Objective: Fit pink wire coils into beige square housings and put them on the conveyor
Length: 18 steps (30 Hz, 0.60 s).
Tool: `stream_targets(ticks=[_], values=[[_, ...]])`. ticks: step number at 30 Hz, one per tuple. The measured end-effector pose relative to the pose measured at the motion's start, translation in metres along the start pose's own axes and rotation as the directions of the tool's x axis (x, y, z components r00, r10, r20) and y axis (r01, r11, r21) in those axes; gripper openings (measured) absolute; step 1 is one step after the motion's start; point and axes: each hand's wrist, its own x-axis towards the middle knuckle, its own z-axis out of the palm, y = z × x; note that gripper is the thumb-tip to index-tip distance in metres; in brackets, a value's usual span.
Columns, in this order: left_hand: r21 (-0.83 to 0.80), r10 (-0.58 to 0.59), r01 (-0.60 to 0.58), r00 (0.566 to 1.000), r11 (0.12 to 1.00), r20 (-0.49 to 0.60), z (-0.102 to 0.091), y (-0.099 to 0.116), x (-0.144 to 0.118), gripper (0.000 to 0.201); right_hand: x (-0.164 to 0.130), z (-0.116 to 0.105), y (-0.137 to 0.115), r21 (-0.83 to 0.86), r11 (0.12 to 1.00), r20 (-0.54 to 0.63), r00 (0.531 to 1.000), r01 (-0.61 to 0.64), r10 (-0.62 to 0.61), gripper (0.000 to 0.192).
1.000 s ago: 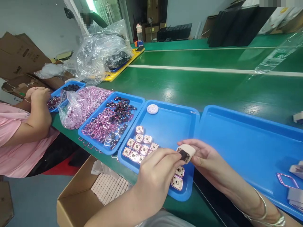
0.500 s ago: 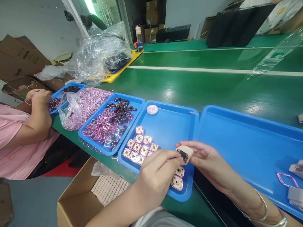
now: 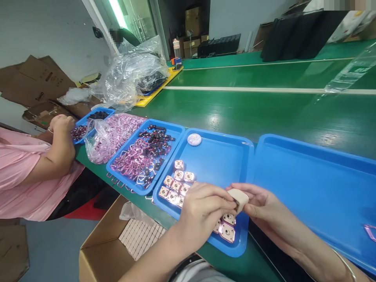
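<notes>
A small beige square block (image 3: pixel 241 197) is pinched between my right hand (image 3: pixel 264 207) and the fingertips of my left hand (image 3: pixel 205 213). Both hands hover over the near right corner of a blue tray (image 3: pixel 217 160). My left fingers cover the block's dark face. Below my hands in that tray lie several square pink-rimmed metal pieces (image 3: pixel 178 184), with two more (image 3: pixel 226 231) by the tray's front edge. A white round disc (image 3: pixel 194 139) sits at the tray's far side.
A larger blue tray (image 3: pixel 308 176) lies to the right. To the left stand a tray of pink wire rings and black parts (image 3: pixel 143 152), a plastic bag of rings (image 3: pixel 111 133), and a co-worker in pink (image 3: pixel 32 168). A cardboard box of beige blocks (image 3: pixel 138 235) sits below the table edge.
My left fingers have closed over the block's dark face, which showed earlier. The view shifted, so everything sits a little lower and further right.
</notes>
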Motion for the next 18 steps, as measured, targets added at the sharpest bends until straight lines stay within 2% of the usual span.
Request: stream_targets(ticks=[1, 2, 4, 6, 7, 8, 9, 10, 11, 12, 13, 14, 15, 16, 17, 18], values=[[-0.051, -0.121, 0.121, 0.993, 0.991, -0.005, -0.002, -0.002, 0.000, 0.008, -0.002, 0.001, 0.003, -0.007, 1.000, 0.001, 1.000, -0.011, 0.011, 0.041], [-0.124, -0.250, 0.250, 0.968, 0.960, 0.019, -0.004, -0.005, 0.000, 0.019, -0.003, 0.002, 0.006, -0.022, 1.000, 0.004, 1.000, -0.019, 0.020, 0.042], [-0.280, -0.437, 0.475, 0.879, 0.834, 0.192, -0.006, -0.010, 0.001, 0.040, -0.008, 0.008, 0.012, -0.073, 0.997, 0.023, 0.999, -0.038, 0.040, 0.043], [-0.356, -0.480, 0.630, 0.767, 0.690, 0.427, -0.008, -0.015, 0.000, 0.052, -0.010, 0.015, 0.011, -0.155, 0.986, 0.060, 0.996, -0.060, 0.070, 0.043], [-0.357, -0.488, 0.680, 0.719, 0.640, 0.495, -0.009, -0.017, -0.001, 0.055, -0.010, 0.018, 0.007, -0.209, 0.976, 0.074, 0.994, -0.061, 0.078, 0.043], [-0.345, -0.498, 0.704, 0.694, 0.621, 0.519, -0.011, -0.018, -0.002, 0.060, -0.008, 0.019, -0.001, -0.273, 0.961, 0.071, 0.996, -0.035, 0.057, 0.042], [-0.329, -0.512, 0.703, 0.696, 0.631, 0.504, -0.015, -0.018, -0.002, 0.069, -0.004, 0.016, -0.012, -0.351, 0.936, 0.044, 0.999, 0.023, -0.008, 0.041], [-0.314, -0.524, 0.682, 0.718, 0.660, 0.458, -0.021, -0.018, -0.002, 0.078, 0.003, 0.009, -0.027, -0.445, 0.889, -0.007, 0.993, 0.104, -0.119, 0.039], [-0.291, -0.532, 0.650, 0.750, 0.702, 0.392, -0.028, -0.018, -0.002, 0.085, 0.011, -0.002, -0.045, -0.554, 0.809, -0.072, 0.956, 0.197, -0.283, 0.036], [-0.253, -0.536, 0.612, 0.785, 0.750, 0.311, -0.037, -0.019, -0.002, 0.085, 0.022, -0.019, -0.065, -0.679, 0.683, -0.136, 0.868, 0.270, -0.478, 0.032], [-0.198, -0.539, 0.579, 0.813, 0.791, 0.221, -0.047, -0.022, -0.002, 0.077, 0.033, -0.039, -0.085, -0.802, 0.536, -0.187, 0.741, 0.264, -0.645, 0.028], [-0.125, -0.545, 0.557, 0.830, 0.821, 0.119, -0.058, -0.026, -0.002, 0.063, 0.044, -0.061, -0.104, -0.864, 0.447, -0.211, 0.638, 0.233, -0.740, 0.020], [-0.040, -0.545, 0.545, 0.838, 0.838, 0.010, -0.068, -0.031, -0.003, 0.048, 0.055, -0.084, -0.122, -0.871, 0.430, -0.234, 0.569, 0.237, -0.788, 0.013], [0.043, -0.532, 0.538, 0.841, 0.842, -0.093, -0.079, -0.037, -0.004, 0.036, 0.066, -0.105, -0.136, -0.813, 0.479, -0.234, 0.567, 0.331, -0.790, 0.009], [0.111, -0.512, 0.534, 0.840, 0.838, -0.178, -0.089, -0.043, -0.006, 0.029, 0.074, -0.123, -0.147, -0.712, 0.551, -0.198, 0.628, 0.436, -0.753, 0.015], [0.158, -0.491, 0.533, 0.837, 0.831, -0.242, -0.097, -0.049, -0.010, 0.026, 0.082, -0.135, -0.155, -0.669, 0.578, -0.157, 0.671, 0.467, -0.724, 0.021]])
